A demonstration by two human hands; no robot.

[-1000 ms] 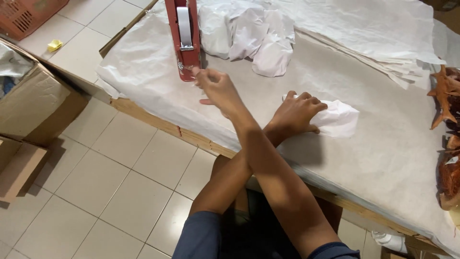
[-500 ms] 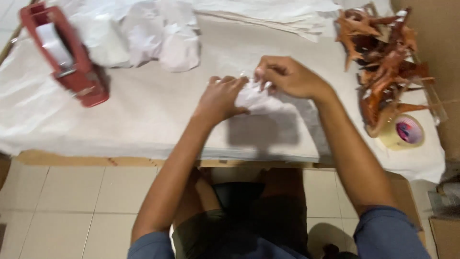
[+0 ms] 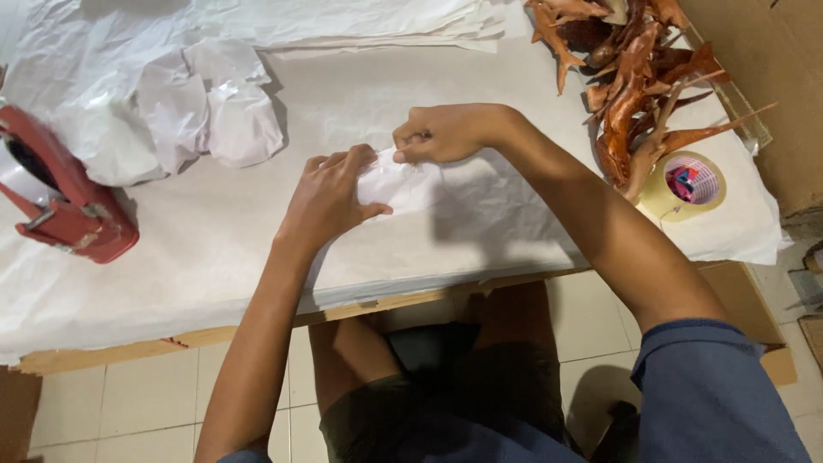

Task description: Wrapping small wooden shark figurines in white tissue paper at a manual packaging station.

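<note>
A small bundle wrapped in white paper (image 3: 403, 182) lies on the paper-covered table (image 3: 257, 249). My left hand (image 3: 330, 193) presses and grips its left side. At the bundle's top edge, the fingers of my right hand (image 3: 441, 133) are pinched on the paper. What is inside the wrapping is hidden.
A red tape dispenser (image 3: 60, 201) stands at the left edge. Crumpled white paper (image 3: 206, 107) lies behind it. A pile of orange-brown carved figures (image 3: 639, 77) sits at the far right, with a roll of clear tape (image 3: 686, 184) beside it. Tiled floor (image 3: 154, 403) lies below.
One second ago my arms were crossed, one hand at the tape dispenser. Both hands are now uncrossed and together on the wrapped bundle; the view has swung to the right.
</note>
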